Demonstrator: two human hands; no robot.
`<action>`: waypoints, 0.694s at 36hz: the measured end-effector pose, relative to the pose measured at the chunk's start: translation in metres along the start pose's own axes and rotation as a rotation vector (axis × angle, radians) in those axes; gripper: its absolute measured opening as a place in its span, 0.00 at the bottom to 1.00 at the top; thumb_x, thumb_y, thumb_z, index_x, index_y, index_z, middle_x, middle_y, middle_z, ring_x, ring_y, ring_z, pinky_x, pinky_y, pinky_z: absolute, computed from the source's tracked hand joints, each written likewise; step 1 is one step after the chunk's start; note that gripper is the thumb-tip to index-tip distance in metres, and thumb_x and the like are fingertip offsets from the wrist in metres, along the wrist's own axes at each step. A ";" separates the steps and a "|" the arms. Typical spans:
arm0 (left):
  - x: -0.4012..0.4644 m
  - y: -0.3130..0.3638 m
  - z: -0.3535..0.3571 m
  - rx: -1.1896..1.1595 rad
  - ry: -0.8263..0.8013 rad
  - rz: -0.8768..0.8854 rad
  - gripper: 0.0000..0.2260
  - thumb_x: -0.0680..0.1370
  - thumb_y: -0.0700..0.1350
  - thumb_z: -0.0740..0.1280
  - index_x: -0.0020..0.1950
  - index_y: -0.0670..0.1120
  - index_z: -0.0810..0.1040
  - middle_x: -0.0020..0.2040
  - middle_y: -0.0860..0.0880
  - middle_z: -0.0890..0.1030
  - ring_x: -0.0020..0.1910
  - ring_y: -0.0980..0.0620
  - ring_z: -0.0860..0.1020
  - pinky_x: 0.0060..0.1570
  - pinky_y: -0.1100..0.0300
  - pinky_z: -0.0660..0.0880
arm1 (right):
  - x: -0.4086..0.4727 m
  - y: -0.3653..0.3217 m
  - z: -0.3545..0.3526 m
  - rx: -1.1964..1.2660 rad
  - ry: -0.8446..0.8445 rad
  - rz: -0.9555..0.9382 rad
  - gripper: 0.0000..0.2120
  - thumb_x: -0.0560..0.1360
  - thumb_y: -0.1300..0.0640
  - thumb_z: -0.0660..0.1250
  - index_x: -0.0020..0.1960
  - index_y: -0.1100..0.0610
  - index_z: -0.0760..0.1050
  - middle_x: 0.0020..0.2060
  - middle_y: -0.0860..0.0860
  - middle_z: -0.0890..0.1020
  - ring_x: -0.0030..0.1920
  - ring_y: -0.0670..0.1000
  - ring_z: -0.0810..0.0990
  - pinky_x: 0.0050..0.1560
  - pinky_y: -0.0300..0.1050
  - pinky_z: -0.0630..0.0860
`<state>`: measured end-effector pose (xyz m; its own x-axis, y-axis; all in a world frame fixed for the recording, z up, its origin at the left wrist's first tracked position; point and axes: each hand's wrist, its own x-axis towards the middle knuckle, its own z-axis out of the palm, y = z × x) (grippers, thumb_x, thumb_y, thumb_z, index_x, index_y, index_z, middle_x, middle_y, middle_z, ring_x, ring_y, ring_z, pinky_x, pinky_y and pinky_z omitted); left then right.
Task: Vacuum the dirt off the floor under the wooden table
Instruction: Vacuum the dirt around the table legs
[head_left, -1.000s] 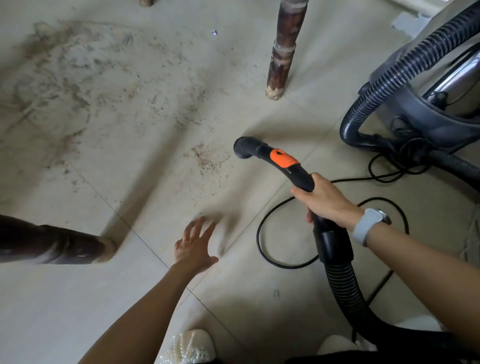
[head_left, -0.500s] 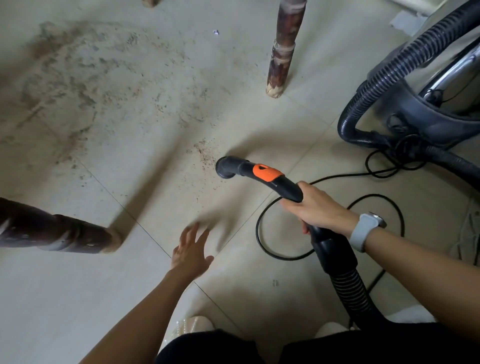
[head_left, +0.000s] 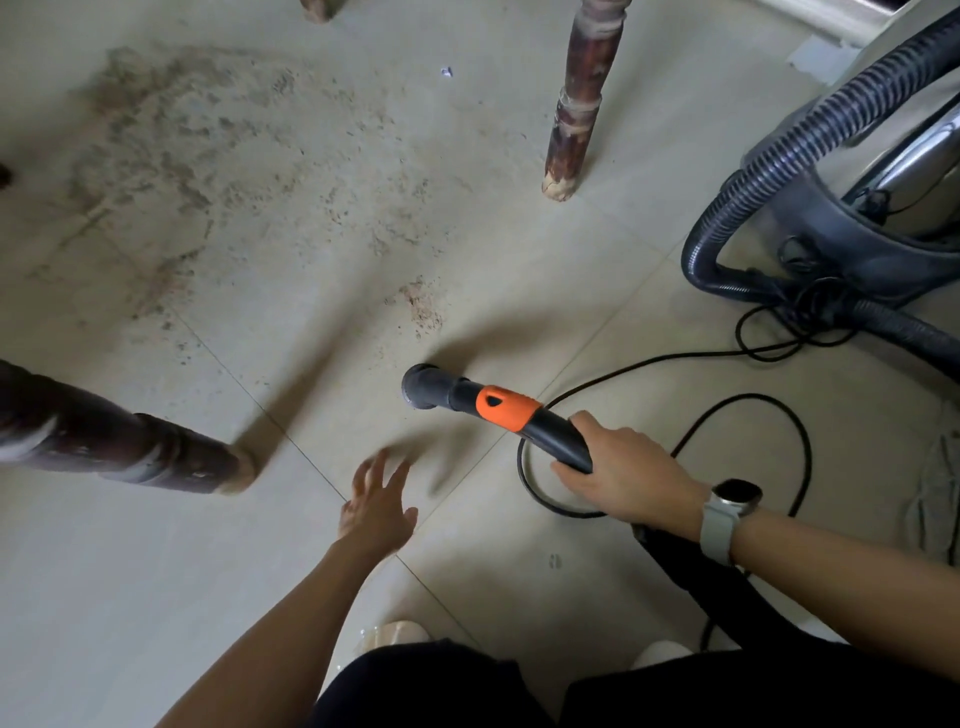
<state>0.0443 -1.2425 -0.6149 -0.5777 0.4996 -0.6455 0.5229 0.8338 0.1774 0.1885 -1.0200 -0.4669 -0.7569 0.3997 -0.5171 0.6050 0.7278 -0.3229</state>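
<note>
The right hand (head_left: 626, 470) grips the black vacuum handle (head_left: 550, 434) behind its orange band (head_left: 505, 408), the nozzle (head_left: 422, 387) pointing down close to the tiled floor (head_left: 156, 597). A small dirt patch (head_left: 422, 307) lies just beyond the nozzle, and a wider smear (head_left: 208, 171) spreads farther off between the table legs (head_left: 579, 98). The left hand (head_left: 376, 512) hovers over the floor, fingers spread. At right the vacuum body (head_left: 852, 244) stands with its ribbed hose (head_left: 810, 124), and a black cord (head_left: 727, 410) loops on the tiles.
</note>
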 end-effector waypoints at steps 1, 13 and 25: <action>0.000 0.000 0.001 0.001 0.007 0.001 0.31 0.80 0.52 0.60 0.78 0.55 0.48 0.78 0.50 0.40 0.77 0.45 0.42 0.67 0.47 0.65 | -0.001 0.002 0.003 -0.001 0.012 0.004 0.13 0.77 0.44 0.61 0.52 0.52 0.62 0.33 0.46 0.72 0.32 0.50 0.73 0.29 0.40 0.63; -0.001 -0.002 0.003 -0.034 0.025 -0.009 0.29 0.80 0.51 0.60 0.78 0.54 0.50 0.78 0.50 0.42 0.77 0.45 0.43 0.68 0.47 0.65 | -0.002 0.000 0.016 0.011 -0.049 -0.093 0.15 0.77 0.43 0.61 0.57 0.51 0.64 0.35 0.45 0.71 0.32 0.47 0.72 0.30 0.38 0.64; -0.004 -0.004 0.008 -0.075 0.079 -0.025 0.30 0.79 0.49 0.61 0.78 0.52 0.51 0.78 0.49 0.43 0.77 0.45 0.43 0.69 0.48 0.64 | 0.004 0.008 0.006 0.006 0.097 -0.045 0.13 0.78 0.46 0.61 0.51 0.51 0.59 0.33 0.46 0.71 0.28 0.45 0.70 0.27 0.36 0.62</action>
<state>0.0492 -1.2495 -0.6192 -0.6394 0.4928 -0.5902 0.4606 0.8601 0.2191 0.1914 -1.0160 -0.4757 -0.8033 0.4190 -0.4233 0.5714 0.7428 -0.3490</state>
